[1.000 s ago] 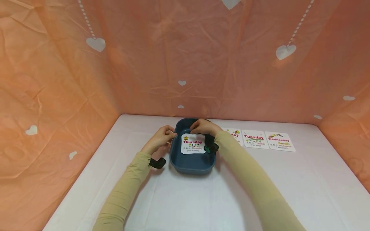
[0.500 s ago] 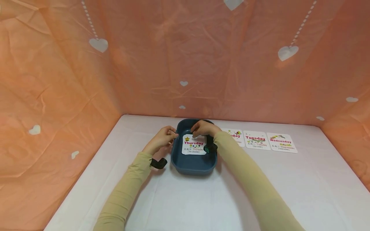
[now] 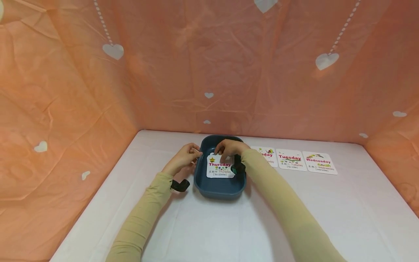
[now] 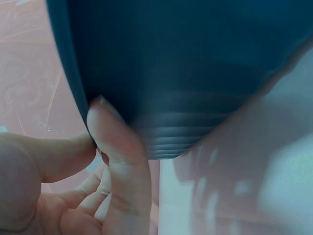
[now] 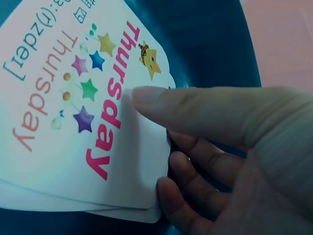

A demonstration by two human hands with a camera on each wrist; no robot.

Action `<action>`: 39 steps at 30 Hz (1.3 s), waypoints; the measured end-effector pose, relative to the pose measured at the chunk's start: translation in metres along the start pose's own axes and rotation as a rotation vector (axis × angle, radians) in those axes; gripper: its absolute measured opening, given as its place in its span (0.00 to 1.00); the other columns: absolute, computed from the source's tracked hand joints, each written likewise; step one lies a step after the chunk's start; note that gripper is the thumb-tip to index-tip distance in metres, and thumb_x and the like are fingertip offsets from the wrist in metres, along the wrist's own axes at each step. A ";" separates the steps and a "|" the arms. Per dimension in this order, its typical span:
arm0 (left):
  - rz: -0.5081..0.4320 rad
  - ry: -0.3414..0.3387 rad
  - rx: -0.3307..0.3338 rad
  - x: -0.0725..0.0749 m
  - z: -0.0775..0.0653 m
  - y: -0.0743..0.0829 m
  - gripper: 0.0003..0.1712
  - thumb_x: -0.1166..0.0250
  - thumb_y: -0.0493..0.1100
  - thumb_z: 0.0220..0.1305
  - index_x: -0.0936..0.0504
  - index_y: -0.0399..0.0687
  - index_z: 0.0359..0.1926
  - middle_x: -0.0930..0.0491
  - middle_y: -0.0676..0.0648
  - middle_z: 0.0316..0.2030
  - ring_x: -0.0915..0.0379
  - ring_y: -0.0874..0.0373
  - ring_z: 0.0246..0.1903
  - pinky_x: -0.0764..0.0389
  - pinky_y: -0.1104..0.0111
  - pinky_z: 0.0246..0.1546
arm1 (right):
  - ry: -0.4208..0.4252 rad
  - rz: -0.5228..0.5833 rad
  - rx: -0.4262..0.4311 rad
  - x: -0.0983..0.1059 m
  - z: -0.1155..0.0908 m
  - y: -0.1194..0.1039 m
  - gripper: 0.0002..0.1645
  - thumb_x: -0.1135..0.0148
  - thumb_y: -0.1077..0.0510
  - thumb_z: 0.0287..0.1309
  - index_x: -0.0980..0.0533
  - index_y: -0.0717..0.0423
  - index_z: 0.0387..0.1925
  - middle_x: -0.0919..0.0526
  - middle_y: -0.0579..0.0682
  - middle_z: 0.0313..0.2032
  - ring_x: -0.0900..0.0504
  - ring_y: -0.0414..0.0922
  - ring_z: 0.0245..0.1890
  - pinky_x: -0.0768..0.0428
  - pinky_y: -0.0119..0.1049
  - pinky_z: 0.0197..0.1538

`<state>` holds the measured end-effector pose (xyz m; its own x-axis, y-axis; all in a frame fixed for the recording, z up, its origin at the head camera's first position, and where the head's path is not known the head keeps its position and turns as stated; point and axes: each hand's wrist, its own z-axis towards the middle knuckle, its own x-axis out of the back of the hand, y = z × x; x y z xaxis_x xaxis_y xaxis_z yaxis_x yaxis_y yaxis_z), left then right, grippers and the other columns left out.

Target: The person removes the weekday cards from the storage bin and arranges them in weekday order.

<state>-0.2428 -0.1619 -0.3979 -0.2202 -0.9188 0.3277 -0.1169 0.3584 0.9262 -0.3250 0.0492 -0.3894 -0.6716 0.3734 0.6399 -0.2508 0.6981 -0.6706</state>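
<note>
Orange cloth (image 3: 235, 80) with white hearts stands behind and at both sides of a white table (image 3: 209, 229). On this table, a dark blue box (image 3: 217, 187) sits in front of the person, and its long axis points away from the body, to the back cloth.

Inside the box lies the Thursday card (image 3: 218, 169), with its printed lines going from left to right, so across the long axis of the box. From the right wrist, one sees the edge of at least one more card (image 5: 36, 200) below it.

Right hand (image 3: 230, 147) is the nearer one to this card. It reaches over the right wall and pinches the far edge: the thumb is flat on the printed face, the other fingers are bent at the edge. Whether the card is lifted from those beneath, I cannot tell.

Left hand (image 3: 181, 158) is apart from the card; it holds the left rim of the box between thumb and finger.

To the right of the box, on the side of the right arm, three cards make a row: one partly covered by the sleeve (image 3: 278, 189), then the Tuesday card (image 3: 290, 160) and the Wednesday card (image 3: 319, 162).
</note>
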 end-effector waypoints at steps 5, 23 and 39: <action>0.003 -0.003 -0.001 0.000 0.001 -0.001 0.13 0.42 0.39 0.69 0.31 0.37 0.49 0.23 0.40 0.32 0.27 0.56 0.24 0.24 0.65 0.24 | -0.026 -0.047 -0.007 -0.001 0.000 0.000 0.25 0.26 0.67 0.45 0.22 0.57 0.48 0.25 0.53 0.45 0.30 0.46 0.43 0.29 0.35 0.47; 0.003 0.003 0.002 0.002 0.003 0.002 0.13 0.42 0.38 0.69 0.31 0.36 0.49 0.25 0.41 0.31 0.28 0.56 0.24 0.25 0.66 0.23 | 0.063 -0.084 -0.011 0.000 0.002 -0.001 0.23 0.26 0.64 0.46 0.21 0.58 0.46 0.23 0.54 0.41 0.27 0.47 0.40 0.27 0.36 0.44; 0.013 0.009 0.005 0.002 0.001 0.001 0.12 0.42 0.37 0.69 0.31 0.37 0.49 0.26 0.43 0.28 0.28 0.56 0.24 0.26 0.66 0.23 | 0.128 -0.217 -0.086 0.007 -0.011 -0.009 0.19 0.29 0.67 0.45 0.19 0.58 0.43 0.21 0.52 0.41 0.25 0.46 0.38 0.25 0.36 0.40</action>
<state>-0.2441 -0.1636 -0.3965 -0.2126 -0.9156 0.3413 -0.1186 0.3709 0.9211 -0.3197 0.0524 -0.3744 -0.5138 0.2795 0.8111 -0.3155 0.8177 -0.4816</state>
